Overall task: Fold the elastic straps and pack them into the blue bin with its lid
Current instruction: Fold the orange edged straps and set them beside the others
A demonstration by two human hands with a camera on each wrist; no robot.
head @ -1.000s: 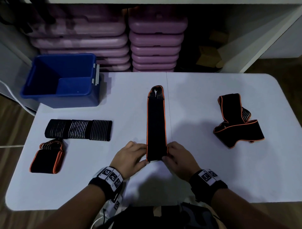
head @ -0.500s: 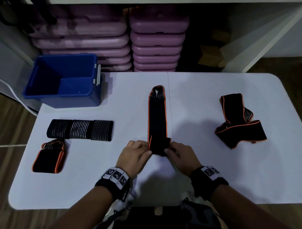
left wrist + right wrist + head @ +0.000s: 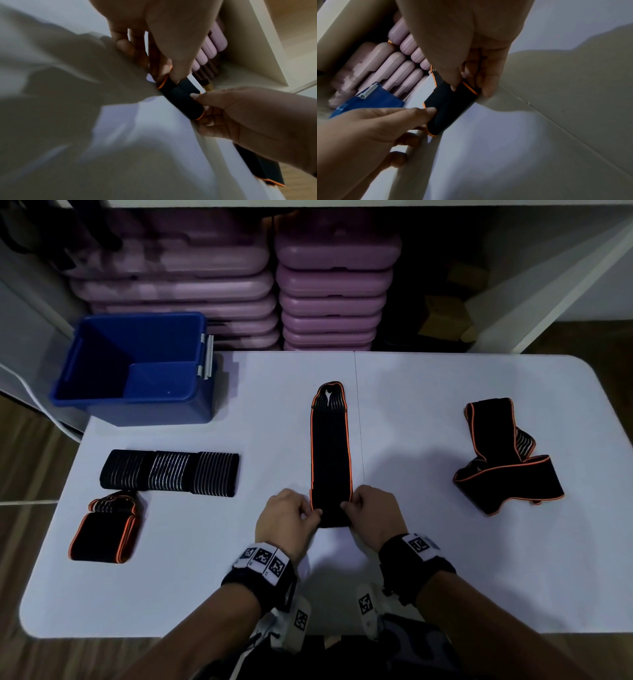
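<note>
White worktop [image 3: 428, 559], bearing: open blue bin [image 3: 137, 412] at far left corner; striped black strap [image 3: 169, 473] and folded orange-edged strap [image 3: 104, 530] at left; long orange-edged strap [image 3: 330, 446] laid lengthwise at centre; loosely heaped orange-edged strap [image 3: 503, 460] at right.

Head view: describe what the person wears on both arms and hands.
Both forearms are bare, with no sleeves or gloves. The left hand and right hand each sit ahead of a black wristband topped with white square tags printed with black coded patterns. White tagged camera mounts hang beneath both wrists.
</note>
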